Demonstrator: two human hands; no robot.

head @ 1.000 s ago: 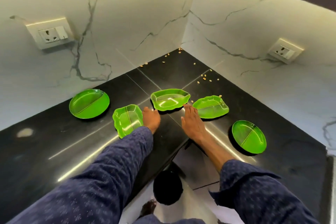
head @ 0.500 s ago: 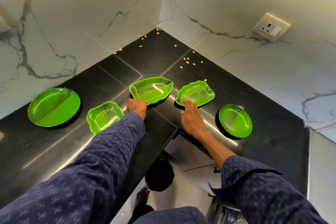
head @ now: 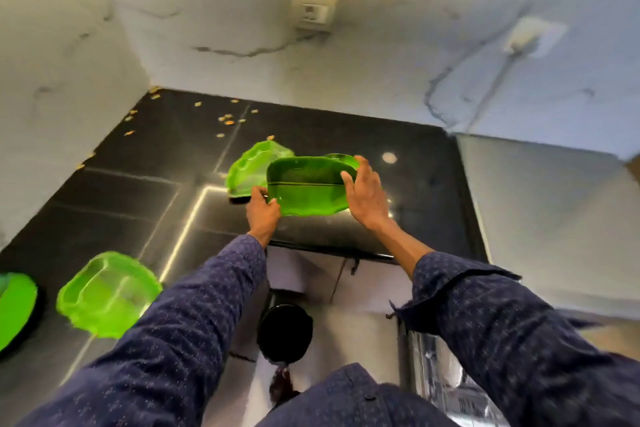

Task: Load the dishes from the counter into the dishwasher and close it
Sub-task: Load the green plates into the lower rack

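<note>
Closest to me, at the bottom right corner, I see a shiny metal edge with what may be a rack (head: 446,388), which I take for the open dishwasher, though it is cut off and too blurred to say whether anything is loaded yet. My two sleeves reach forward over the black counter (head: 114,191). On the near left lie a leaf-shaped green dish (head: 107,293) and, cut by the frame edge, a round green plate (head: 14,305), both untouched. Further out, my left hand (head: 262,210) pinches the near-left rim of a green tray (head: 308,189), and my right hand (head: 363,192) curls round its right edge, so both hands are clamped on it and it appears lifted just off the counter, tilted toward me. Just behind it on the left sits another leaf dish (head: 251,166), and a sliver of green (head: 341,158) shows past the tray's far edge, probably another plate, mostly hidden. I judge the task as barely begun: first dish in hand, at least three left, door to close. Crumbs (head: 227,120) scatter near the wall, and motion blur softens everything.
</note>
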